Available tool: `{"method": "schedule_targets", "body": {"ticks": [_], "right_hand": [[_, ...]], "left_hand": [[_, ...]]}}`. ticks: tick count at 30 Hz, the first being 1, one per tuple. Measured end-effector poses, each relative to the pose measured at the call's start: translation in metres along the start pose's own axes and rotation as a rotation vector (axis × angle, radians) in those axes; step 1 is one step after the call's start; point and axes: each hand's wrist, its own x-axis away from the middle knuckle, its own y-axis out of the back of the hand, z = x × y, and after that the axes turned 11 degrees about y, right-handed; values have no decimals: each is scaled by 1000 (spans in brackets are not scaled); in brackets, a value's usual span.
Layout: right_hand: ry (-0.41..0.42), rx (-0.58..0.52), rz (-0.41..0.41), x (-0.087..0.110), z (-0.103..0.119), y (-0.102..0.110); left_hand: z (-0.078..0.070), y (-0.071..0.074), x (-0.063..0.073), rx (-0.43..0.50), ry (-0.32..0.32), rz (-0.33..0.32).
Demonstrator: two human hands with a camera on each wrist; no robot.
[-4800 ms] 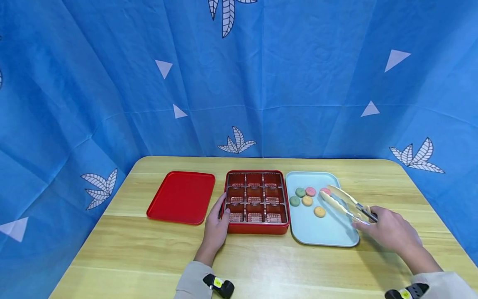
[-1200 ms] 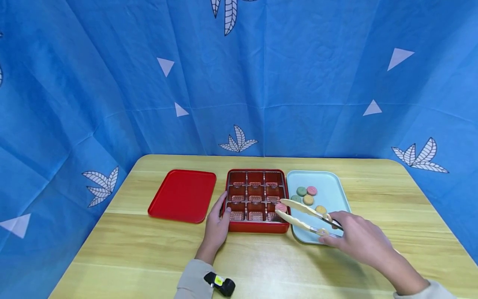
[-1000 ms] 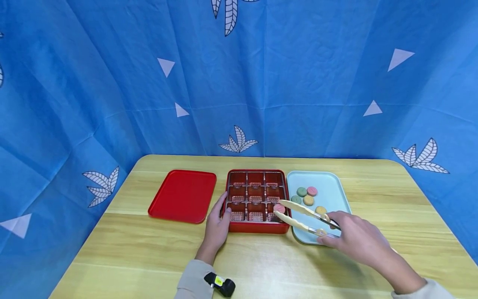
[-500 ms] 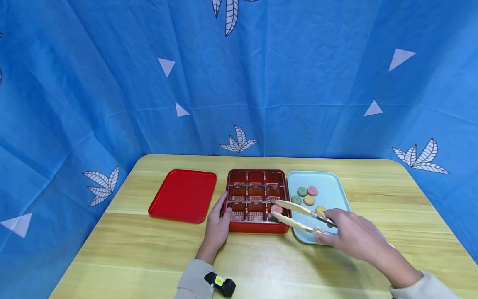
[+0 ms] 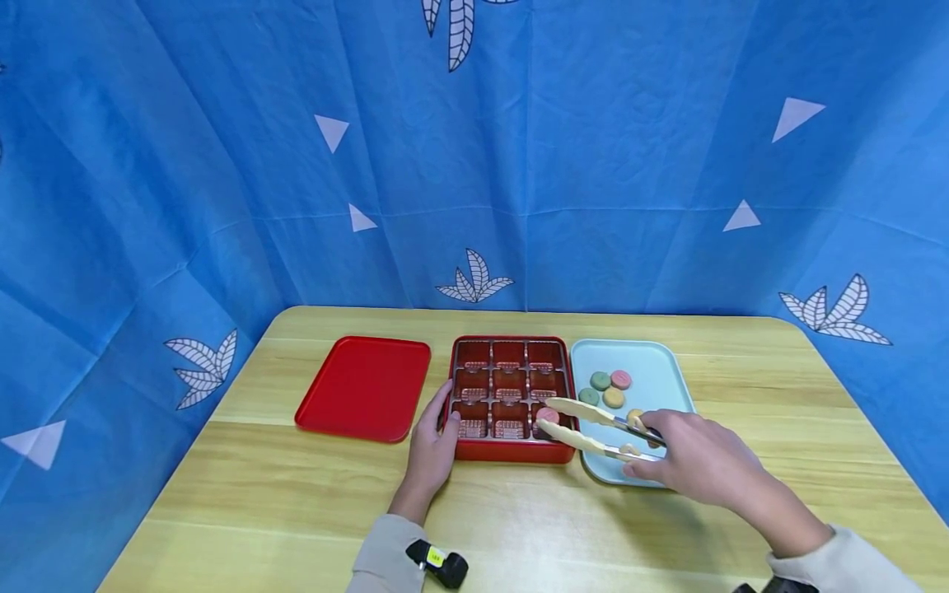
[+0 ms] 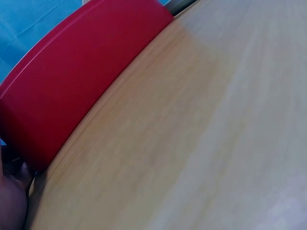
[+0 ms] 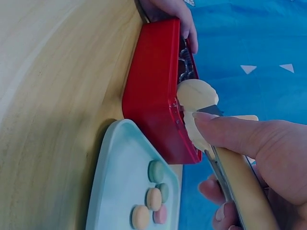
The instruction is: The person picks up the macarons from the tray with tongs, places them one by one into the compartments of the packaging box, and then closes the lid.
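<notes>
In the head view my left hand grips the left wall of a red box, its thumb over the rim and its fingers along the outer side. Inside the box is a brown plastic insert with rows of square compartments. My right hand holds food tongs with cream-coloured tips. A pink macaron lies between those tips at the front right compartment; whether they still squeeze it I cannot tell. In the right wrist view the tong tips reach over the edge of the red box.
A light blue tray stands against the box's right side, bearing several green, pink and yellow macarons. To the left lies a flat red lid or tray. Behind the wooden table hangs a blue patterned cloth.
My right hand has brought the pink macaron in the tongs leftward from the blue tray to the box's front right compartment, lowering it slightly lately. The left hand has stayed on the box.
</notes>
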Motion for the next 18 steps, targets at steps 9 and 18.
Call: {"method": "schedule_targets", "body": {"ticks": [9,18], "right_hand": [[54,37,5,-7,3,6],[44,47,18,-11,5,8]], "left_hand": [[-4,2,2,11,13,5],[-3,1,1,10,15,8]]}}
